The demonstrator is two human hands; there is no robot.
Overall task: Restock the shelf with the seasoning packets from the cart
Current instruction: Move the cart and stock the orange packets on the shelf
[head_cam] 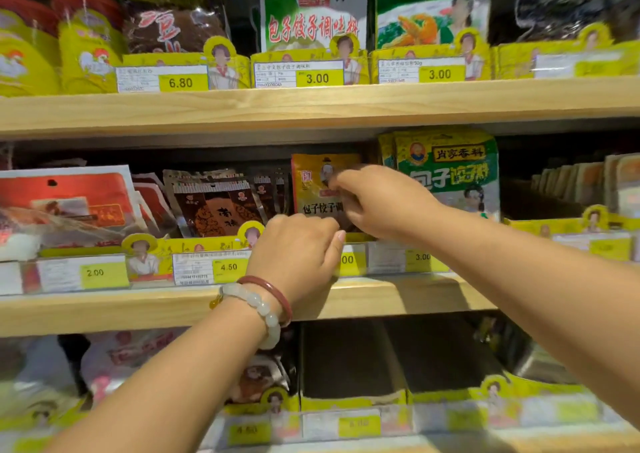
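Note:
An orange-brown seasoning packet (313, 189) stands upright in a yellow tray on the middle wooden shelf (398, 297). My right hand (377, 203) reaches in from the right and its fingers pinch the packet's right side. My left hand (298, 248), with two bracelets on the wrist, sits just below and in front of the packet at the tray's front edge, fingers curled; whether it holds anything is hidden. The cart is out of view.
Green packets (450, 172) stand to the right of the orange one, dark brown packets (214, 203) to its left. Price tags run along the shelf fronts. The top shelf (311, 106) holds more packets. Open dark tray slots (349, 359) lie on the bottom shelf.

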